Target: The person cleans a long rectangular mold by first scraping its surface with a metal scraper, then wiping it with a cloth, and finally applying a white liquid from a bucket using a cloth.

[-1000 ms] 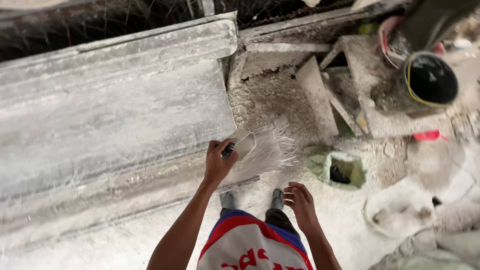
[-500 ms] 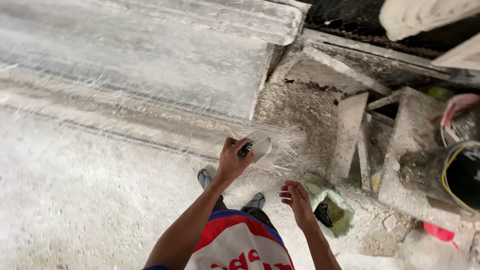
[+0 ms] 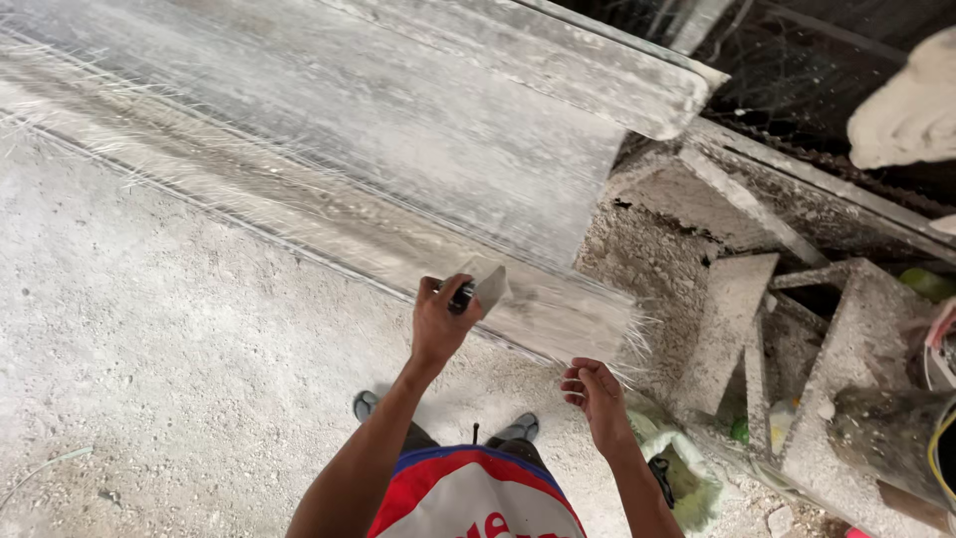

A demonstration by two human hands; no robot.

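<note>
My left hand (image 3: 439, 321) grips the dark handle of a flat metal scraper (image 3: 485, 289), its blade raised near the lower edge of a long grey plaster moulding (image 3: 398, 189) that stretches from upper left to centre right. White fibre strands (image 3: 622, 344) fray out from the moulding's near end. My right hand (image 3: 595, 394) hangs lower and to the right, fingers loosely curled with nothing in them, close to that frayed end. My red, white and blue shirt and both feet in sandals show at the bottom.
The floor (image 3: 179, 379) is rough, pale and dusty. Plaster-caked wooden boards and frames (image 3: 777, 329) lie jumbled at the right. A small green-lined bag (image 3: 682, 473) sits by my right foot. A bucket rim (image 3: 941, 438) shows at the far right edge.
My view has swung left and the moulding now runs diagonally. Both hands have kept their hold and pose; the left hand with the scraper sits a little higher against the moulding's edge.
</note>
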